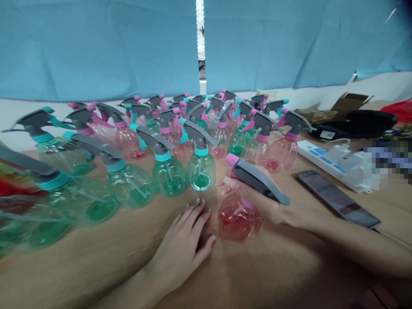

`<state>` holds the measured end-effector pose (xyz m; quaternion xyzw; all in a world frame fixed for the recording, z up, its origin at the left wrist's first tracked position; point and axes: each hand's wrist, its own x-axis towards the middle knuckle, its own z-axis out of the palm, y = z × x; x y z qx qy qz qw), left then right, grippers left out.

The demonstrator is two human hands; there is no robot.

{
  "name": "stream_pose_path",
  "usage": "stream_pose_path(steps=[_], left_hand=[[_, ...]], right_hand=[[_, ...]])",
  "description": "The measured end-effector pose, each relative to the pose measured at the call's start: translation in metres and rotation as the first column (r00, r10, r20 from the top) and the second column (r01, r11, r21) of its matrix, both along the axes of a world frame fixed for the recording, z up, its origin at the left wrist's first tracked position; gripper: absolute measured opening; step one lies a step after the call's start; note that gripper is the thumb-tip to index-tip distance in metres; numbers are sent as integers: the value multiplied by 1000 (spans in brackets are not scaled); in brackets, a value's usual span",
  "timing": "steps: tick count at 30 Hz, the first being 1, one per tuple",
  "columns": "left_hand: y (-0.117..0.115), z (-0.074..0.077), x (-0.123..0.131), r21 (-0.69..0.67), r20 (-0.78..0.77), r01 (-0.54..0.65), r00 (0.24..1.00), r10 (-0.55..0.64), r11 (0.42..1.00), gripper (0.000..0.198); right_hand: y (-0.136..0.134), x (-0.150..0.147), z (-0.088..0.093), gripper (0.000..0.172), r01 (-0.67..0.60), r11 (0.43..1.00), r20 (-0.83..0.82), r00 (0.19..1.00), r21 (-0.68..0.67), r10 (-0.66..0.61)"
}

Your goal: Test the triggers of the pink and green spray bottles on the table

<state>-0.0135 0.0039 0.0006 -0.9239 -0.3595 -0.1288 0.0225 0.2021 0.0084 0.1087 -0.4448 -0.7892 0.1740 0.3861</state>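
Apparently for control, the right hand (268,207) curls its grip around the neck of the pink spray bottle (237,222); the left hand (183,237) rests on the surface (122,240), fingers loosely spread.

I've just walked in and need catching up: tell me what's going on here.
A person has a pink spray bottle in the right hand, gripped near the neck, just below the sprayer head. The left hand lies on the table beside it, fingers extended. Behind and to the left stand many more green and pink spray bottles. A phone and a power strip lie off to the right.
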Motion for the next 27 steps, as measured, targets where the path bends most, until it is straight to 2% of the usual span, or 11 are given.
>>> stream_pose_path(steps=[6,10,12,17,20,27], left_hand=[[0,-1,-1,-6,12,0,1000,0,1000,45],[0,-1,-1,-15,5,-2,1000,2,1000,46],[0,-2,-1,-26,5,-8,1000,8,1000,46],[0,-3,-2,-39,15,-14,1000,14,999,47],[0,-3,-2,-44,21,-13,1000,14,999,47],[0,-2,-1,-57,23,-14,1000,16,998,47]], right_hand=[[3,0,-2,20,-86,994,-164,984,-65,75],[6,-2,-10,4,-84,989,-291,956,-126,44],[9,-2,-18,9,-106,990,-358,931,-97,65],[12,-3,-28,14,-149,980,-414,907,-132,82],[10,-4,-26,14,-166,976,-437,895,-142,89],[6,-4,-19,16,-123,981,-374,925,-148,59]])
